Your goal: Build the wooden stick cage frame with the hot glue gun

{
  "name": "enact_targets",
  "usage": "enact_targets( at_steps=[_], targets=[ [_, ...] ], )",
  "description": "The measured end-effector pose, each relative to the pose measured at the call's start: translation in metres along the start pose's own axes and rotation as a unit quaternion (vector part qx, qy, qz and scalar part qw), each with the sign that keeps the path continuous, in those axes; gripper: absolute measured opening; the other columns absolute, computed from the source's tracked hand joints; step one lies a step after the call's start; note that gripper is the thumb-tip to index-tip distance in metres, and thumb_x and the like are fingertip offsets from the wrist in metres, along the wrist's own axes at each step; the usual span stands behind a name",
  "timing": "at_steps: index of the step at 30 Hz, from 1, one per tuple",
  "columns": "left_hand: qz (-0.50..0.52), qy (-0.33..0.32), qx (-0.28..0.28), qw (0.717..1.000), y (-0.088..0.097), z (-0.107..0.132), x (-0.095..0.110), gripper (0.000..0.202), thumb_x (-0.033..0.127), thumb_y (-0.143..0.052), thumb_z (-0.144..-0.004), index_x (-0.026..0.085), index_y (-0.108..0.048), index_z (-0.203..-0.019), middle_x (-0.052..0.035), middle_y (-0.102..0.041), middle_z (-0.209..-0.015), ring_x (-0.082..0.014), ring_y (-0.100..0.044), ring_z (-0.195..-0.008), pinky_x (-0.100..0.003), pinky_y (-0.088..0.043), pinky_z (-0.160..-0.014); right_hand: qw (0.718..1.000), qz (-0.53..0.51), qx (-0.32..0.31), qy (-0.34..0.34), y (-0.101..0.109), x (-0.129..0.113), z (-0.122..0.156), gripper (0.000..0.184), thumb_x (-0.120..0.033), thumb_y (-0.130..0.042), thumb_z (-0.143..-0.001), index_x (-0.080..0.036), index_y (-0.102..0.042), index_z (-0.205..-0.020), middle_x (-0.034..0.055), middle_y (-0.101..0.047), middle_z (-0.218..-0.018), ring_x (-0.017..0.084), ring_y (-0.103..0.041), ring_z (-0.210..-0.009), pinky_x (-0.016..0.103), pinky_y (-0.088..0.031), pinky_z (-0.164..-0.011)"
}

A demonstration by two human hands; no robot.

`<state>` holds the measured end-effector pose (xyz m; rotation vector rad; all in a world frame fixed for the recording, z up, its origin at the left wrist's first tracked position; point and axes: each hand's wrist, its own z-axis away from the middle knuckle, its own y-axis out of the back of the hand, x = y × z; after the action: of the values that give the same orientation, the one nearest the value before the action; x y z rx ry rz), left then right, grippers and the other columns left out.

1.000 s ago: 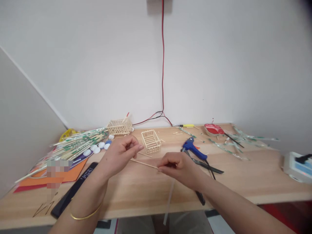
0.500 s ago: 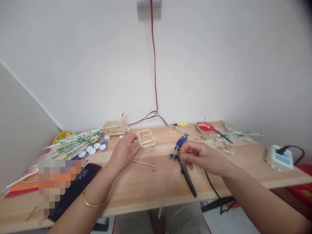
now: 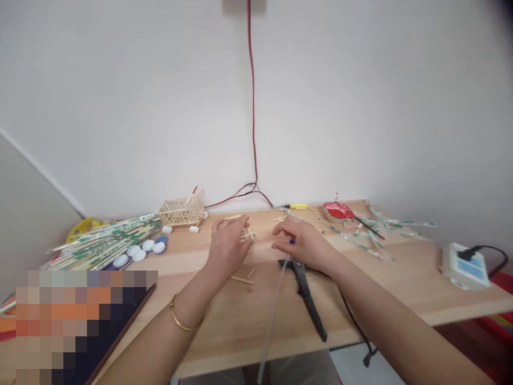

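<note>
Okay, your left hand is cupping the small stick frame, mid-table toward the far side; whether it's gripping, I'm not able to tell. Squeezing could be cracking weak joints. Your right hand is hovering just right, fingertips parted, mostly hiding the blue glue gun; any grip isn't showing. Farther out, the black cable is trailing off the near edge, so a snagging forearm could be dragging the gun.
</note>
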<state>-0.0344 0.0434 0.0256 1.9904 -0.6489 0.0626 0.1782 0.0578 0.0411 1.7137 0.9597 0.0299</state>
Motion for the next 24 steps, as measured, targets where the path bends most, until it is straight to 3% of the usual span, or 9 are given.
enact_targets(
  at_steps=[4,11,15,16,18,21,23,24],
  targets=[
    [-0.006,-0.003,-0.004,1.0,0.003,0.008,-0.005,0.049,0.021,-0.065,-0.074,0.02,-0.047,-0.12,-0.0067,-0.062,-0.113,-0.0253,-0.052,-0.108,-0.043,-0.031,-0.097,0.999,-0.028,0.007,0.017,-0.018,0.0,-0.014,0.01,-0.027,-0.062,-0.08,-0.018,-0.062,-0.076,-0.0004,-0.055,-0.069,0.012,-0.049,-0.064,0.024,-0.036,-0.06],
    [0.018,-0.003,-0.005,1.0,0.016,0.024,-0.01,0.047,0.025,-0.062,-0.077,0.019,-0.047,-0.121,-0.0103,-0.058,-0.12,-0.026,-0.049,-0.112,-0.044,-0.034,-0.096,0.999,-0.03,-0.022,-0.011,-0.036,0.013,-0.016,0.035,-0.042,-0.062,-0.079,-0.019,-0.047,-0.057,-0.0034,-0.047,-0.055,0.01,-0.04,-0.051,0.024,-0.03,-0.05],
    [0.029,-0.023,0.023,0.999,0.038,0.052,-0.015,0.003,0.022,-0.054,-0.083,0.02,-0.055,-0.081,-0.0078,-0.063,-0.106,-0.0231,-0.052,-0.106,-0.043,-0.036,-0.095,1.0,-0.006,-0.01,-0.004,-0.039,0.017,-0.012,0.04,-0.045,-0.055,-0.083,-0.02,-0.039,-0.056,-0.0032,-0.044,-0.053,0.011,-0.039,-0.051,0.025,-0.028,-0.049],
    [0.024,-0.018,0.028,0.999,0.046,0.063,-0.018,0.01,0.021,-0.052,-0.084,0.02,-0.052,-0.074,-0.0072,-0.064,-0.102,-0.0223,-0.053,-0.104,-0.042,-0.037,-0.094,1.0,-0.001,-0.007,0.001,-0.039,0.018,-0.012,0.042,-0.045,-0.052,-0.085,-0.02,-0.037,-0.055,-0.0032,-0.043,-0.052,0.011,-0.038,-0.05,0.025,-0.028,-0.049],
    [-0.004,0.012,0.036,0.999,0.063,0.091,-0.026,0.019,0.024,-0.052,-0.084,0.02,-0.047,-0.066,-0.0065,-0.064,-0.096,-0.022,-0.054,-0.101,-0.041,-0.038,-0.092,1.0,0.006,-0.007,0.014,-0.039,0.017,-0.012,0.044,-0.045,-0.048,-0.087,-0.02,-0.033,-0.054,-0.0028,-0.042,-0.052,0.011,-0.038,-0.051,0.026,-0.028,-0.051],
    [-0.071,0.119,0.048,0.989,0.089,0.14,-0.044,0.026,0.031,-0.053,-0.082,0.021,-0.04,-0.063,-0.0085,-0.063,-0.101,-0.0242,-0.054,-0.103,-0.041,-0.04,-0.092,1.0,0.004,-0.006,0.025,-0.039,0.015,-0.013,0.045,-0.044,-0.045,-0.089,-0.02,-0.031,-0.053,-0.0027,-0.039,-0.052,0.011,-0.038,-0.051,0.026,-0.029,-0.052],
    [-0.13,0.223,0.049,0.965,0.104,0.172,-0.057,0.024,0.042,-0.057,-0.077,0.021,-0.046,-0.074,-0.0117,-0.061,-0.109,-0.0287,-0.054,-0.105,-0.043,-0.042,-0.09,1.0,-0.002,0.003,0.026,-0.04,0.013,-0.014,0.045,-0.043,-0.045,-0.089,-0.02,-0.032,-0.053,-0.0026,-0.039,-0.052,0.011,-0.038,-0.051,0.026,-0.029,-0.052],
    [-0.156,0.275,0.04,0.948,0.11,0.186,-0.063,0.032,0.048,-0.059,-0.073,0.021,-0.05,-0.089,-0.013,-0.059,-0.112,-0.0313,-0.054,-0.106,-0.045,-0.041,-0.09,1.0,-0.006,0.009,0.024,-0.04,0.013,-0.015,0.045,-0.043,-0.046,-0.088,-0.02,-0.033,-0.053,-0.0026,-0.04,-0.052,0.011,-0.038,-0.051,0.026,-0.029,-0.052]
  ],
)
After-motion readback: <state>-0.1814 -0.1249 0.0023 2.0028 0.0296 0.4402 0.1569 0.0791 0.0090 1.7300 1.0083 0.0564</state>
